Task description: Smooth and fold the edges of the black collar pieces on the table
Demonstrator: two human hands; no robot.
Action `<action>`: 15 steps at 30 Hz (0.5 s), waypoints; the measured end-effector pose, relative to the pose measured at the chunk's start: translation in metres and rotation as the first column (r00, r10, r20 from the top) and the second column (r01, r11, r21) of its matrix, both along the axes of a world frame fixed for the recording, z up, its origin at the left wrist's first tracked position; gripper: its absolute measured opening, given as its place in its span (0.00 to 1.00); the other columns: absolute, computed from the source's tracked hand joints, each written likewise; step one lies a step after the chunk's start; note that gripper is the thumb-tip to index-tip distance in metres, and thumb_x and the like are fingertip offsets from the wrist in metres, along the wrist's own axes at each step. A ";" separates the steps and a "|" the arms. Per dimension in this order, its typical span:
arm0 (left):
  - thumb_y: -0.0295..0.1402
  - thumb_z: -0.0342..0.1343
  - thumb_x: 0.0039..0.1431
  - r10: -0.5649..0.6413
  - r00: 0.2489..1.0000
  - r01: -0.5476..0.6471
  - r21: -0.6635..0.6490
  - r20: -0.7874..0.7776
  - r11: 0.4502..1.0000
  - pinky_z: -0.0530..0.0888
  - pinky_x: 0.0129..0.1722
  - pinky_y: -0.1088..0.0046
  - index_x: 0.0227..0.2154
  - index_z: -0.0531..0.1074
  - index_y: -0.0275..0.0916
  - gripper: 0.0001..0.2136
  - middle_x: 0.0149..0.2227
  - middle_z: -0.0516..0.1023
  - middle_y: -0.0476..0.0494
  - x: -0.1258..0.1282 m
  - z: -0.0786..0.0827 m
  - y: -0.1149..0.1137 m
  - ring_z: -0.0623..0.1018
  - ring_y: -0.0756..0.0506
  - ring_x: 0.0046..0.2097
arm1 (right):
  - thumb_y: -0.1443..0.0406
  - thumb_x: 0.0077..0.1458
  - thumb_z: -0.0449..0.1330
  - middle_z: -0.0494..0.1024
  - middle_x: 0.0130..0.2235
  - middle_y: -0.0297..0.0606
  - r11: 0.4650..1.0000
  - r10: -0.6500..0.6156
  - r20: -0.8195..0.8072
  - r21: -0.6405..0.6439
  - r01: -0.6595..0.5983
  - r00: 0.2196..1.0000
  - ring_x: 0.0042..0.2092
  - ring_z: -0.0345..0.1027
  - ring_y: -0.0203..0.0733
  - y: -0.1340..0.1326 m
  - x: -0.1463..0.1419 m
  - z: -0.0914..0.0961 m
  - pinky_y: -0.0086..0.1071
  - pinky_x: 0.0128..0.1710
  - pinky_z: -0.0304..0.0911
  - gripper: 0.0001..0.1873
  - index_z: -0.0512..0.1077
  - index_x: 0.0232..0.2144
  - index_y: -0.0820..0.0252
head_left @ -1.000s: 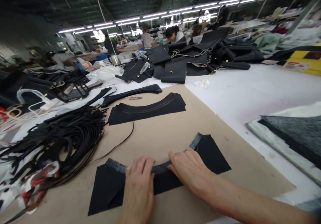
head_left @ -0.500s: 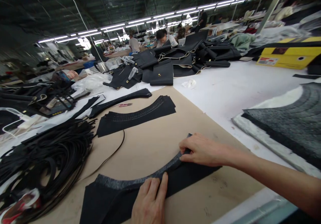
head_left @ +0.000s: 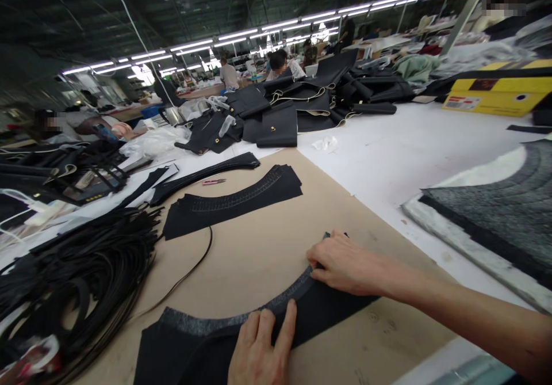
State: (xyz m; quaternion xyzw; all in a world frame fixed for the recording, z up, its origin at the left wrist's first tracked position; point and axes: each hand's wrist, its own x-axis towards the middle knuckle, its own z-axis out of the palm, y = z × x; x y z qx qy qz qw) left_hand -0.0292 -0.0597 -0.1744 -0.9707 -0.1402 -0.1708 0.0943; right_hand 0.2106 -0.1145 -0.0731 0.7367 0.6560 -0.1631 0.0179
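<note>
A curved black fabric piece [head_left: 181, 350] with a grey felt-like strip along its inner edge lies before me on brown board. Flat on the piece, near the middle of the curve, rests my left hand [head_left: 261, 347], its index finger apart from the other fingers. At the far right end of the curve my right hand [head_left: 340, 261] is curled, thumb and fingers closed on the strip's edge. That corner of the fabric is partly covered by the hand. Beyond them lies a stack of curved black pieces [head_left: 235, 204] with stitch-like marks, and small red-handled thread snips [head_left: 214, 182].
At left is a heap of black strips [head_left: 107, 258], one trailing onto the brown board [head_left: 254, 258]. Black leather pieces [head_left: 276, 123] pile up at the back. A yellow box [head_left: 495, 97] and a quilted grey sheet [head_left: 509, 218] are on the right. Several people are in the background.
My left hand has slid slightly right along the fabric. The grey strip shows wider and flatter near it. My right hand stays at the same end, fingers curled further down.
</note>
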 end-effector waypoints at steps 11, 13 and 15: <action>0.21 0.50 0.56 0.042 0.998 -0.036 0.107 -0.049 0.994 0.70 0.38 0.72 0.60 0.61 0.49 0.29 0.41 0.65 0.42 0.008 0.013 0.001 0.68 0.43 0.39 | 0.55 0.49 0.70 0.74 0.30 0.37 0.968 -0.239 -0.050 0.069 0.242 0.970 0.35 0.68 0.50 -0.005 0.020 -0.020 0.38 0.40 0.52 0.16 0.71 0.31 0.60; 0.22 0.50 0.56 0.031 0.999 -0.027 0.136 -0.027 0.990 0.70 0.38 0.72 0.59 0.63 0.49 0.27 0.42 0.66 0.42 0.009 0.011 0.002 0.69 0.43 0.40 | 0.58 0.49 0.69 0.74 0.30 0.35 0.953 -0.287 -0.106 0.066 0.294 0.952 0.34 0.68 0.47 -0.007 0.029 -0.020 0.33 0.35 0.53 0.14 0.71 0.32 0.59; 0.22 0.50 0.57 0.022 1.000 -0.023 0.160 0.004 0.987 0.71 0.38 0.71 0.57 0.65 0.49 0.26 0.41 0.66 0.42 0.010 0.009 0.003 0.69 0.42 0.40 | 0.63 0.51 0.67 0.73 0.29 0.33 0.944 -0.315 -0.182 0.044 0.328 0.931 0.32 0.67 0.42 -0.009 0.039 -0.019 0.29 0.28 0.52 0.09 0.70 0.33 0.59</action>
